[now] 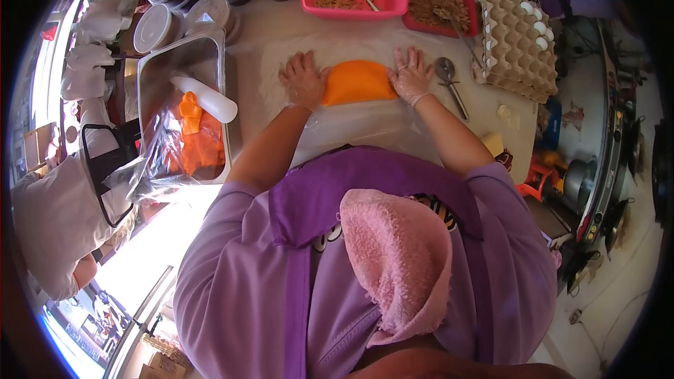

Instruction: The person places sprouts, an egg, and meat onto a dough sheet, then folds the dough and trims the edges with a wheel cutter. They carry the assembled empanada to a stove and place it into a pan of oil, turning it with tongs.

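A folded sheet of orange dough (358,84) lies on the plastic-covered work table, its far edge rounded and its near edge nearly straight. My left hand (303,81), in a clear plastic glove, rests flat at the dough's left end with fingers spread. At the right end is my right hand (412,76), also gloved, its fingers apart and the thumb side against the dough. Just right of that hand lies a metal tool (451,86) with a round head and a long handle.
A metal tray (228,77) on the left holds a white rolling pin (210,100), more orange dough (202,144) and plastic film. Beyond stand lidded tubs (156,28), a pink basin (354,10), a red tray (430,26) of filling and egg cartons (516,45). A person (67,217) is at far left.
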A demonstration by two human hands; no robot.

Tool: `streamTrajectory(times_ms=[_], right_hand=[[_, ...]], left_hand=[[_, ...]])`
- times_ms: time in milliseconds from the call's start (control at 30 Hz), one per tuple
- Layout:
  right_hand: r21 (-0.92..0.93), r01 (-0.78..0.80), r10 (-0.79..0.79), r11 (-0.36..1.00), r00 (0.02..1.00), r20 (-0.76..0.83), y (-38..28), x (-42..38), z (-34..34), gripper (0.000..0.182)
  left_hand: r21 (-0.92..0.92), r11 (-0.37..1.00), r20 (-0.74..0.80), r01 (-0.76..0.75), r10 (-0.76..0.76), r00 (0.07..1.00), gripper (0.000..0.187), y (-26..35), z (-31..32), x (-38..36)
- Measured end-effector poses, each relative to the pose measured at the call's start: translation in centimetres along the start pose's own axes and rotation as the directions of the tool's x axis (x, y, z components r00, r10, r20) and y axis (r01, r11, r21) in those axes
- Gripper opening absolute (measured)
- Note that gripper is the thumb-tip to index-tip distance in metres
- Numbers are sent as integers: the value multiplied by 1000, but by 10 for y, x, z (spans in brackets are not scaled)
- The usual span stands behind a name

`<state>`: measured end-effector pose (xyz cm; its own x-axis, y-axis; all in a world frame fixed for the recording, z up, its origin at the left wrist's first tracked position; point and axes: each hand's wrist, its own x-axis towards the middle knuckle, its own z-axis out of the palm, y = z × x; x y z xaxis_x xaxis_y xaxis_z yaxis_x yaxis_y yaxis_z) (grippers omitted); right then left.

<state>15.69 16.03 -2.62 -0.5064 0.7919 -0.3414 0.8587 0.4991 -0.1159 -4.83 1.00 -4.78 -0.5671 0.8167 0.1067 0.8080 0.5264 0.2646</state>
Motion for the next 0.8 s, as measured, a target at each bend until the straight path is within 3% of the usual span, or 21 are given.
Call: streamTrajectory(times_ms=[100,200,267,400,467,500,567,667,800], right_hand=[[-44,19,-18,999,1000,21,-1,-1,-3,65],[-52,31,-32,998,999,-5,-2,-1,1,63],[-216,106,-110,971,994,-8,-3,-1,-4,61],[-207,151,-142,967,988,56,1,6,-5,62],[91,97,-104,991,992,70,9,20,-3,65],[90,96,-102,991,993,65,9,28,-4,65],[135,49,-55,990,998,41,0,26,-10,70],[46,41,-43,998,998,40,-18,25,-17,73],[77,21,-27,997,996,80,-24,22,-31,74]], left_hand=[[38,999,16,26,-27,1000,60,3,4,0],[122,989,-7,-81,83,997,59,2,11,2],[156,969,16,-189,189,982,57,1,11,3],[154,958,-48,-243,253,966,50,-4,3,7],[-154,983,149,-97,121,981,42,-6,-18,21],[-155,983,144,-101,124,982,42,-6,-24,33],[-237,972,281,-10,78,957,43,-8,-25,44],[-157,982,244,-106,142,959,43,9,-24,44],[-110,988,237,-105,129,963,49,20,-24,38]])
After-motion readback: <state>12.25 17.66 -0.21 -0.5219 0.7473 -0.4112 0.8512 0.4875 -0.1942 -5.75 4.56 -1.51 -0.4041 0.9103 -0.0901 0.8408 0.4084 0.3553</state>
